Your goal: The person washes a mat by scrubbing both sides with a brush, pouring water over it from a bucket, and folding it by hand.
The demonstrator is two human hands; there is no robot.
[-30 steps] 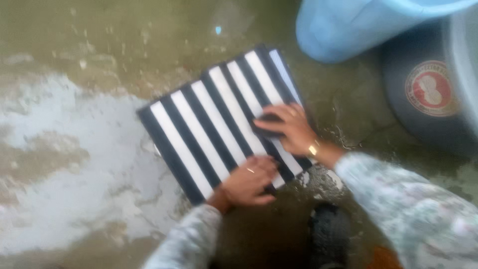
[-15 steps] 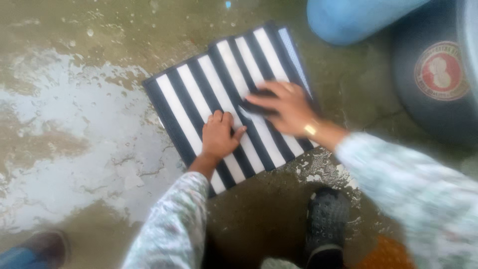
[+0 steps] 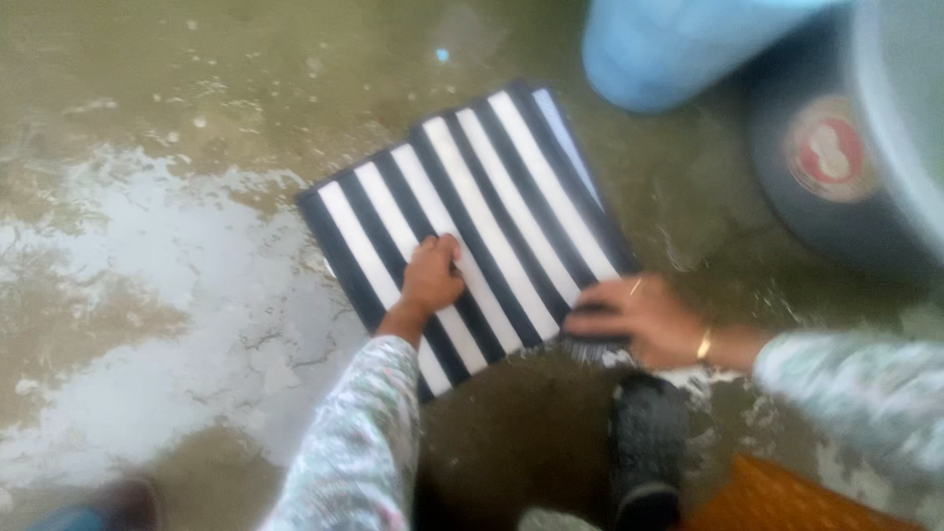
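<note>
Striped mat: black and white bands, lying flat on the wet floor, just ahead of the person's shoe.
Mat direction: its long axis and its stripes run on a slant, from the near left corner up toward the far right, where it ends close to the blue tub.
Left hand: rests on the near middle of the mat, fingers curled down against the cloth, pressing it; it grips nothing that can be seen.
Right hand: at the mat's near right edge, fingers closed over a dark brush, whose bristles touch the mat's edge and the floor beside it.
Wrist: a gold bangle sits just behind the right hand.
Sleeves: pale patterned cloth covers both arms.
Floor: wet grey-brown concrete, cracked, with pale soapy water spread to the left of the mat.
Surroundings: a grey tub with a round red label stands at right, beside the blue one; an orange thing shows at the lower right, too blurred to tell what.
</note>
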